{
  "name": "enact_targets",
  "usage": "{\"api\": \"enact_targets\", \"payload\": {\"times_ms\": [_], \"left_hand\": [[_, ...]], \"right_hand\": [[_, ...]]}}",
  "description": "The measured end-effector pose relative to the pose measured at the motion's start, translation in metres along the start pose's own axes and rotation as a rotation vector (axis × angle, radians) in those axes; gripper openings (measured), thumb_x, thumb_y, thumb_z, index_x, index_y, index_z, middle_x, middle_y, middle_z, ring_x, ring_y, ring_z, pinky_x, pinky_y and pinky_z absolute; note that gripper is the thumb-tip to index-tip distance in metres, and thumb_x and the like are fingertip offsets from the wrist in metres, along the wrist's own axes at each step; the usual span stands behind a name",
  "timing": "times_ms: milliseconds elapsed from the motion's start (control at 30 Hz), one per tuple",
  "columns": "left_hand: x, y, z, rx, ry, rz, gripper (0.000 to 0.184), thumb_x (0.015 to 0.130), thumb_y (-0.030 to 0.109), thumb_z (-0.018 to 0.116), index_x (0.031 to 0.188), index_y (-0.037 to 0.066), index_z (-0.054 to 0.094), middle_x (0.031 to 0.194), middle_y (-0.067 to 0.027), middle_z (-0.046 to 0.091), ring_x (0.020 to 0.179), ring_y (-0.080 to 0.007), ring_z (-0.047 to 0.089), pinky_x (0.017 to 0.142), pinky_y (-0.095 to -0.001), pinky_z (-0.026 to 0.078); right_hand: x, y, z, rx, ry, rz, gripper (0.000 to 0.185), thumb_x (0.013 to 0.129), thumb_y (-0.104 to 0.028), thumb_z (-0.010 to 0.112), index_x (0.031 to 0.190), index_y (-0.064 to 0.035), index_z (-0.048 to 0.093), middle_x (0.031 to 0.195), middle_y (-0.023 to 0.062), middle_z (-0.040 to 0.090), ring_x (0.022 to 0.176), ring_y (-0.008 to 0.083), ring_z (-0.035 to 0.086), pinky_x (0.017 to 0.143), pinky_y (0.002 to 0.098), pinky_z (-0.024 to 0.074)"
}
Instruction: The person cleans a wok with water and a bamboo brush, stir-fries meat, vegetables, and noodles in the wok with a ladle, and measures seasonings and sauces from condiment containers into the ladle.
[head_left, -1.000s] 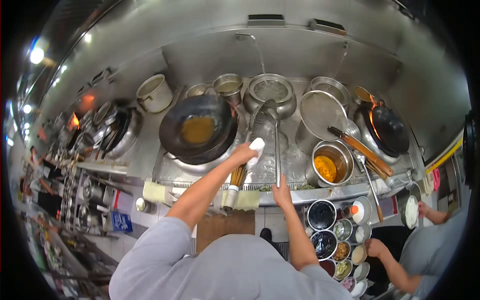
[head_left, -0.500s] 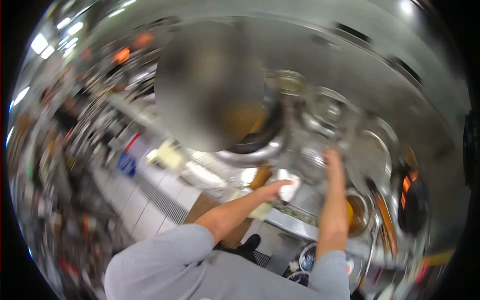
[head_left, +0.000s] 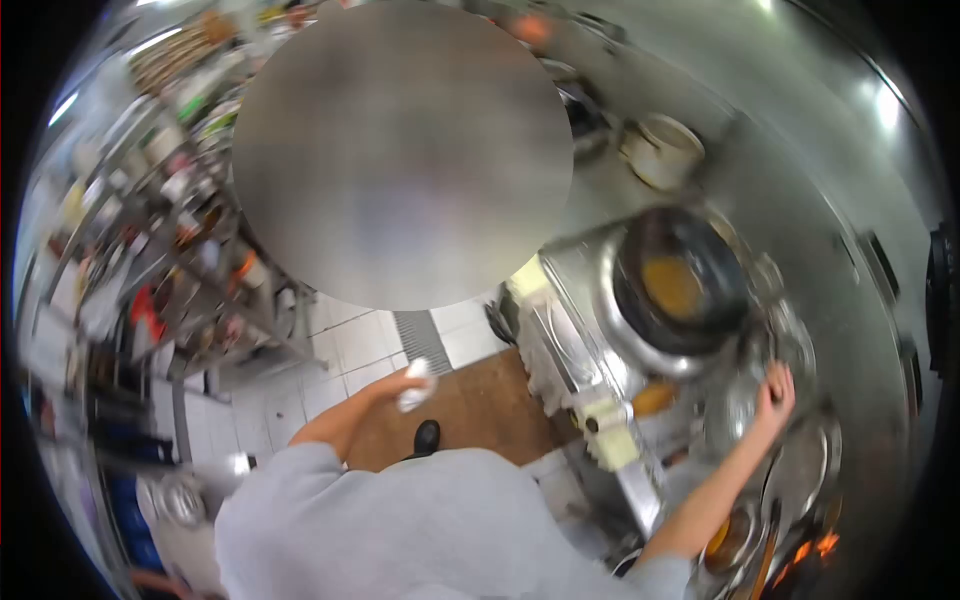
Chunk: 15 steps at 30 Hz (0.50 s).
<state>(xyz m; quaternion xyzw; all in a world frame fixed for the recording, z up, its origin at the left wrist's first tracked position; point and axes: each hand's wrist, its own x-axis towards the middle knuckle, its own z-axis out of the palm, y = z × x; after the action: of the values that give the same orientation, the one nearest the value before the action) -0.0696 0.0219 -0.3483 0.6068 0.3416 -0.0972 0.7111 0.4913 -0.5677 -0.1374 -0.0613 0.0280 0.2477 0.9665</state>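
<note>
My left hand [head_left: 393, 384] is out over the brown floor mat, closed round a crumpled white cloth [head_left: 416, 386]. On the right, my right hand [head_left: 773, 397] reaches over the steel counter, its fingers curled together; what they hold, if anything, is too small to make out. Just left of that hand lies a round metal bowl or lid [head_left: 728, 408]. A dark wok [head_left: 640, 235] with yellow-brown contents [head_left: 672, 287] sits on a wide steel ring [head_left: 625, 335], beyond my right hand.
A pale pot [head_left: 664, 152] stands farther back on the counter. Flames [head_left: 815, 549] burn at the lower right, near a bowl of orange liquid [head_left: 722, 540]. Crowded metal shelves [head_left: 205, 280] line the left. A blurred round patch hides the upper middle.
The view has swung left. My left hand, with the white cloth, has moved from the counter edge out over the floor. My right hand stays above the counter.
</note>
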Motion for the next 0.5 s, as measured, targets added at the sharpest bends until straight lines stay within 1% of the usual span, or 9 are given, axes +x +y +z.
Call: {"api": "enact_targets", "payload": {"times_ms": [33,67,133,200,300,367,400,433,500], "left_hand": [[0.007,-0.058,-0.04,0.049,0.001,0.022,0.05,0.082,0.027,0.069,0.124,0.007,0.05,0.103,-0.009,0.061,0.086,-0.0197,0.061,0.074,-0.0375,0.053],[-0.022,-0.074,-0.05,0.039,0.078,0.014,0.052,0.083,0.027,0.067,0.127,0.005,0.05,0.107,-0.0096,0.062,0.089,-0.0221,0.062,0.075,-0.0382,0.053],[-0.03,-0.163,-0.104,0.239,0.182,-0.2,0.066,0.079,0.031,0.07,0.135,0.005,0.046,0.115,-0.0127,0.062,0.099,-0.0279,0.062,0.075,-0.0449,0.055],[-0.029,-0.265,-0.151,0.146,0.115,-0.257,0.052,0.081,0.03,0.068,0.124,0.005,0.052,0.103,-0.0117,0.064,0.087,-0.0287,0.065,0.061,-0.045,0.056],[-0.087,-0.248,-0.156,0.057,0.014,-0.281,0.04,0.083,0.024,0.064,0.117,0.006,0.053,0.094,-0.0102,0.063,0.077,-0.0264,0.065,0.058,-0.0413,0.055],[-0.092,-0.268,-0.174,0.125,-0.029,-0.235,0.039,0.083,0.023,0.063,0.117,0.007,0.053,0.093,-0.01,0.063,0.076,-0.0259,0.064,0.057,-0.0409,0.054],[-0.091,-0.271,-0.184,0.14,-0.045,-0.214,0.039,0.083,0.023,0.063,0.117,0.007,0.053,0.093,-0.0099,0.063,0.076,-0.0257,0.064,0.056,-0.0407,0.054],[-0.089,-0.273,-0.193,0.145,-0.057,-0.19,0.038,0.083,0.023,0.063,0.116,0.007,0.053,0.093,-0.0099,0.062,0.075,-0.0254,0.064,0.056,-0.0404,0.054],[-0.081,-0.267,-0.214,0.123,-0.068,-0.14,0.037,0.083,0.023,0.063,0.116,0.008,0.053,0.092,-0.0097,0.062,0.075,-0.025,0.064,0.055,-0.04,0.053]], "right_hand": [[0.016,-0.002,-0.021,-0.474,0.081,-0.267,0.025,0.101,-0.01,0.042,0.114,0.011,0.043,0.062,-0.0018,0.037,0.043,0.0057,0.034,0.038,0.0208,0.0268],[-0.019,0.06,0.046,-0.003,0.047,0.027,0.017,0.101,-0.011,0.041,0.097,0.0052,0.046,0.062,-0.0015,0.039,0.043,0.0055,0.034,0.038,0.0212,0.0266],[-0.019,0.096,0.06,0.003,0.023,0.152,0.019,0.099,-0.01,0.044,0.082,-0.002,0.042,0.059,-0.0019,0.039,0.043,0.0058,0.033,0.039,0.0221,0.0259],[-0.014,0.125,0.072,-0.003,0.092,0.27,0.021,0.097,-0.008,0.046,0.076,-0.0038,0.041,0.057,-0.0016,0.038,0.044,0.0071,0.035,0.04,0.0217,0.0268],[-0.023,0.165,0.07,-0.527,0.233,0.183,0.021,0.093,-0.009,0.052,0.074,-0.0103,0.043,0.057,-0.0045,0.039,0.043,0.0051,0.034,0.038,0.0206,0.0248],[-0.035,0.217,0.025,-1.084,0.49,-0.273,0.014,0.09,-0.011,0.058,0.102,-0.0074,0.054,0.063,-0.0037,0.045,0.044,0.0035,0.037,0.039,0.0226,0.0295],[-0.039,0.251,-0.003,-1.278,0.752,-0.499,0.047,0.087,-0.013,0.062,0.129,-0.0036,0.043,0.076,0.0045,0.057,0.052,0.0131,0.051,0.045,0.0302,0.0422],[-0.056,0.295,0.004,-1.562,0.956,-0.55,0.072,0.086,-0.016,0.064,0.145,-0.005,0.025,0.1,0.0175,0.064,0.073,0.0278,0.064,0.063,0.0389,0.0525],[-0.063,0.305,-0.071,-1.756,1.212,-0.597,0.077,0.087,-0.025,0.062,0.148,-0.0024,0.02,0.127,0.0322,0.053,0.115,0.0436,0.056,0.098,0.0439,0.0429]]}}
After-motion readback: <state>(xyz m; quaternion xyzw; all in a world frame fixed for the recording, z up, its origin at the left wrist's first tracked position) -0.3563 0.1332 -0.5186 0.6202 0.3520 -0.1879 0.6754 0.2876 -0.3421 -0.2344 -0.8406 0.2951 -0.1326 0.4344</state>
